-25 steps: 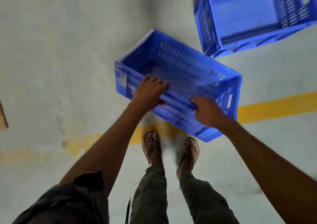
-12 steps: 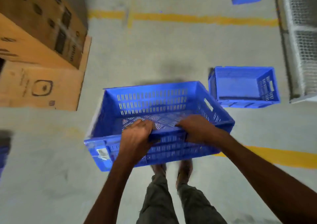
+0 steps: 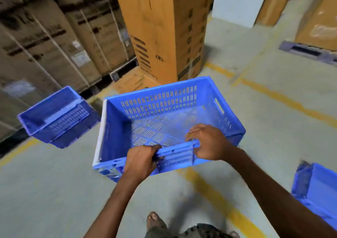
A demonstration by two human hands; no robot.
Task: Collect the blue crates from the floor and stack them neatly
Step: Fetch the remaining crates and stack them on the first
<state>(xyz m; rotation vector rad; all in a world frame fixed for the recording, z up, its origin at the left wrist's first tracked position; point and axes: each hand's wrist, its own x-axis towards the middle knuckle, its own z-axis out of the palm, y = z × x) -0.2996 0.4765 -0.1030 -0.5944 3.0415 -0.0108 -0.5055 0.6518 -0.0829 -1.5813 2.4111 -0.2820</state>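
I hold an empty blue slotted crate (image 3: 164,110) level in front of me, off the floor. My left hand (image 3: 140,161) and my right hand (image 3: 207,143) both grip its near long rim, side by side. A second blue crate (image 3: 58,117) sits to the left, close to the pallet of boxes. A third blue crate (image 3: 317,192) lies at the right edge, partly cut off by the frame.
Tall cardboard boxes (image 3: 164,30) stand just beyond the held crate, with strapped cartons (image 3: 45,37) on a pallet along the left. Yellow floor lines (image 3: 284,99) cross the grey concrete. A white box (image 3: 237,2) and a grey pallet (image 3: 308,51) are at the far right.
I have lifted the crate off the floor and turned left with it. The view has swung from the floor to the stacked boxes, and the crate at the left has come into sight.
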